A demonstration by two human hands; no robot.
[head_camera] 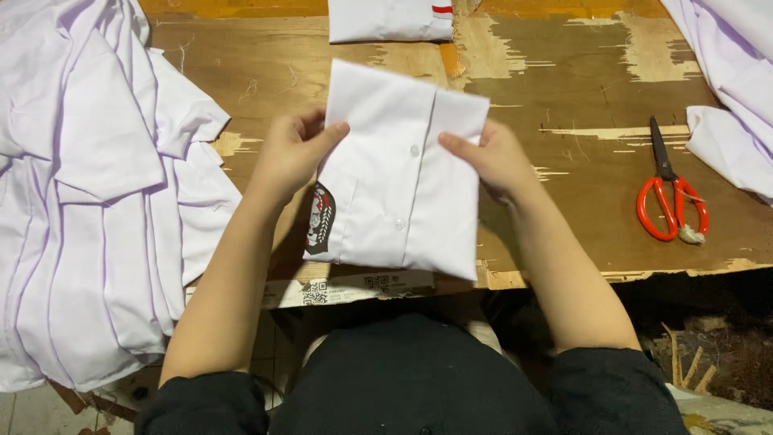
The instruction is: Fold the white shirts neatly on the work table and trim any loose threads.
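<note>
— Where's the shirt sitting in your hands?

— The folded white shirt (394, 173) is between them, tilted over the wooden table (564, 161); my left hand (294, 153) pinches its left edge, thumb on top; my right hand (495, 161) clamps the right edge the same way.

— And your fingers underneath?

— Hidden by the cloth; probably curled behind it; I can't say for sure.

— What's around?

— A heap of white shirts (88, 201) to my left; orange-handled scissors (670, 193) well off to the right; another folded shirt (390, 20) beyond.
</note>
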